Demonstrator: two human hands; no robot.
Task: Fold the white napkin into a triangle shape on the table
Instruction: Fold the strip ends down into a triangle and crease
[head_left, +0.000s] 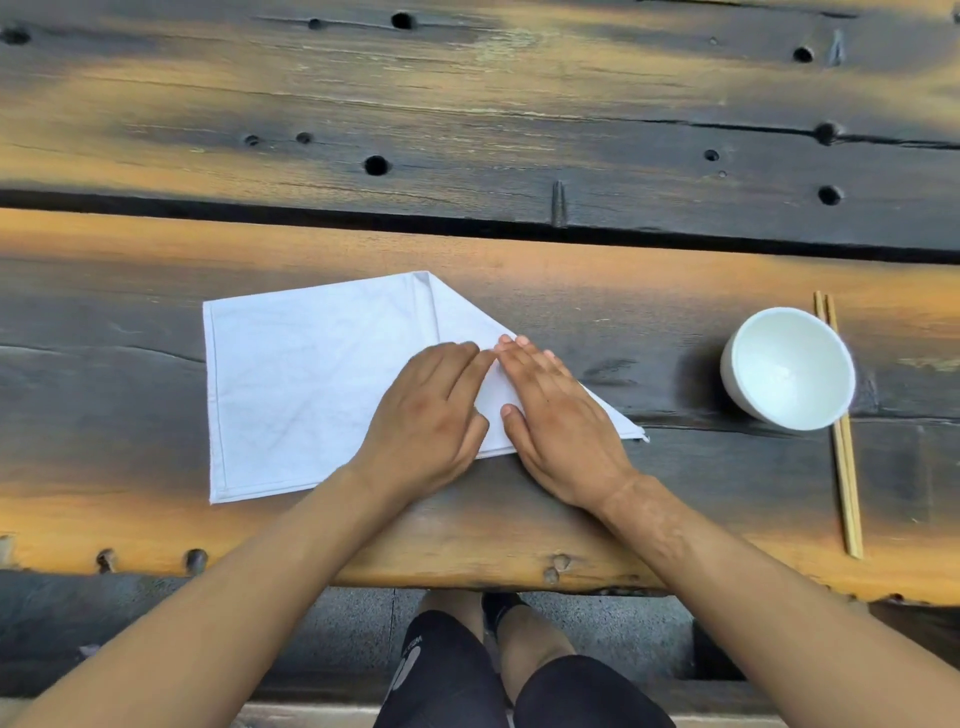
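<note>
Pressing white napkin (301, 384) with our left hand (431, 415) and right hand (561, 431), both flat, fingers extended | diagonal fold under our right hand, running from far-left to near-right tip

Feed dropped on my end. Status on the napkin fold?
Left hand and right hand flat on white napkin, no grip. One corner folded over. Bowl, chopsticks off right, clear.

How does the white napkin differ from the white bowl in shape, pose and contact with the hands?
The white napkin lies flat and angular, partly folded; the white bowl is round and stands upright, empty. The left hand and right hand both press on the napkin; neither touches the bowl. The bowl sits against the chopsticks; the napkin lies apart from them. Both are white and rest on the wooden table.
</note>
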